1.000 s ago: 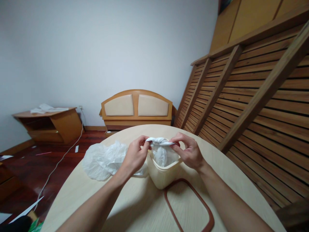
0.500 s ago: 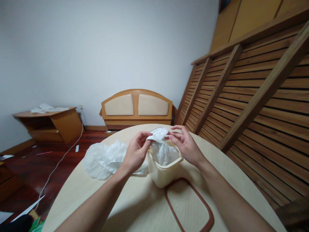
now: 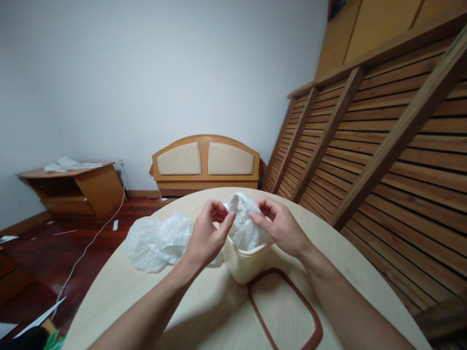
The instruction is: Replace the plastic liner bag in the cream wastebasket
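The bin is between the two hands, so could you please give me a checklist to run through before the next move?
1. Bin standing on the table: ok, upright.
2. Right hand on the bag: ok, its thumb is against the upper edge.
3. Left hand gripping the bag: cannot tell; its fingertips are at the edge, but the pinch is unclear.
4. Bag smooth: not ok, it is bunched at the bin's mouth.
5. Brown frame apart from both hands: ok.
6. Second bag apart from the bin: cannot tell, the left hand partly hides it.
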Demonstrator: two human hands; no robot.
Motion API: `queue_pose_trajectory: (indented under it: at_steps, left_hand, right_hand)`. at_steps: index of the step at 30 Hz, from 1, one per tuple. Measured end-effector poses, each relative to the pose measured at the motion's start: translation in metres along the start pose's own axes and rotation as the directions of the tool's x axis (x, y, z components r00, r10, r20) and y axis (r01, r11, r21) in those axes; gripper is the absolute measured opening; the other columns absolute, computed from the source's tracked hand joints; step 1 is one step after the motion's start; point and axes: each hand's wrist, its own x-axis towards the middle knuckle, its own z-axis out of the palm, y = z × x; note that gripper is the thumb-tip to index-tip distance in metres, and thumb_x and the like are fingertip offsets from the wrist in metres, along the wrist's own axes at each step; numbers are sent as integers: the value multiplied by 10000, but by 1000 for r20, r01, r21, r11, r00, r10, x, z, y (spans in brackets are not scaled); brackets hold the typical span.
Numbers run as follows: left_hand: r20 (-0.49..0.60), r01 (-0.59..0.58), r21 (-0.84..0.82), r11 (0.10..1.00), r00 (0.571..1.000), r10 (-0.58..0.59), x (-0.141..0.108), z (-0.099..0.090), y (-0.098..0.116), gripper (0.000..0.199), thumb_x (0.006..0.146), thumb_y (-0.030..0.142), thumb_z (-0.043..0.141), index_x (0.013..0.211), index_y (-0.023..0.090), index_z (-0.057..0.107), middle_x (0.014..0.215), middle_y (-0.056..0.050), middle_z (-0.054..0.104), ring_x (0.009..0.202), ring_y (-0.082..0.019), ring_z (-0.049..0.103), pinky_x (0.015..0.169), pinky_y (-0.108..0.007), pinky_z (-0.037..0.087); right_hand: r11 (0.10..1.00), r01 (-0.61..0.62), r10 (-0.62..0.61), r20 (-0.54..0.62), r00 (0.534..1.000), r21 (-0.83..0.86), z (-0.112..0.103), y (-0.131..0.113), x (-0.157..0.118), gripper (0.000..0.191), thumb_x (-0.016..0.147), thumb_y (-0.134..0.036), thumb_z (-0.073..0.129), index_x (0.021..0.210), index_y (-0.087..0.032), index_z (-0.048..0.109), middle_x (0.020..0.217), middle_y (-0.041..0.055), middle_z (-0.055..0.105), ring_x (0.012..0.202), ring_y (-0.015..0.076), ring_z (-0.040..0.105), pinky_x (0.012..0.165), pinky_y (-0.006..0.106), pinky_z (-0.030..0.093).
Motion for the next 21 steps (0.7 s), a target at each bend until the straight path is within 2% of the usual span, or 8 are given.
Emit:
queue_pose_trajectory:
  at_steps: [3, 5, 8, 12, 15, 17, 19, 21]
  left_hand:
    - [165, 10, -119, 993, 986, 9, -1, 1, 3, 274, 921, 366, 638, 1115, 175, 609, 1113, -113, 693, 1038, -219, 666, 931, -348, 515]
    - [219, 16, -211, 977, 975, 31, -2, 2, 5, 416, 926, 372, 640, 1290, 190, 552, 1316, -149, 631, 1229, -258, 599, 1054, -396, 458]
    - [270, 38, -327, 944, 961, 54, -3, 3, 7, 555, 936, 361, 632, 1440, 239, 431, 1483, -148, 505, 1325, -270, 529, 1111, -430, 417]
    - [243, 3, -386, 922, 965, 99, -4, 2, 8, 613, 908, 307, 673, 1466, 316, 417, 1588, -103, 367, 1247, -241, 572, 1034, -374, 478]
    - [171, -20, -382, 924, 981, 91, -3, 0, 9, 651, 878, 297, 706, 1463, 341, 423, 1559, -95, 406, 1050, -183, 629, 872, -292, 528]
    - [123, 0, -369, 929, 991, 49, 0, -1, 9, 700, 850, 328, 733, 1470, 334, 410, 1444, -104, 522, 885, -145, 627, 757, -253, 523]
    - [62, 5, -360, 933, 998, 18, 4, -3, 9, 722, 817, 357, 758, 1457, 312, 426, 1312, -98, 602, 828, -138, 607, 714, -238, 503]
    - [19, -5, -353, 936, 1000, 12, 7, -6, 9, 719, 796, 355, 773, 1435, 303, 448, 1274, -90, 612, 785, -125, 582, 698, -230, 486]
  right_hand:
    - [985, -10, 2, 48, 999, 172, 3, -6, -2, 277, 831, -377, 705, 823, -227, 473, 887, 15, 631, 818, 168, 623, 761, 309, 520]
    - [974, -6, -1, 28, 1000, 225, 5, -8, -3, 294, 818, -354, 727, 927, -238, 481, 999, 33, 647, 873, 169, 639, 770, 301, 528]
    - [971, -7, -7, 54, 999, 241, 6, -10, -5, 396, 833, -330, 720, 1154, -241, 507, 1024, 50, 666, 913, 172, 651, 773, 292, 535]
    - [969, -51, 15, 150, 989, 240, 4, -14, -7, 424, 865, -352, 691, 1235, -225, 527, 883, 25, 693, 778, 158, 658, 672, 263, 522]
    - [985, -71, 44, 165, 985, 159, 0, -15, -5, 272, 897, -398, 647, 1078, -195, 634, 830, 32, 705, 725, 158, 655, 637, 262, 505]
    - [990, -79, 66, 115, 991, 113, -5, -11, -2, 238, 888, -420, 645, 927, -186, 661, 820, 41, 707, 714, 163, 647, 623, 266, 495]
    - [990, -98, 98, 11, 995, 101, -11, -5, 2, 234, 860, -424, 654, 846, -190, 647, 757, 24, 680, 658, 156, 609, 579, 261, 467]
    - [989, -113, 123, -107, 987, 94, -18, 2, 6, 211, 835, -402, 644, 787, -197, 627, 686, -3, 626, 608, 143, 550, 547, 255, 427]
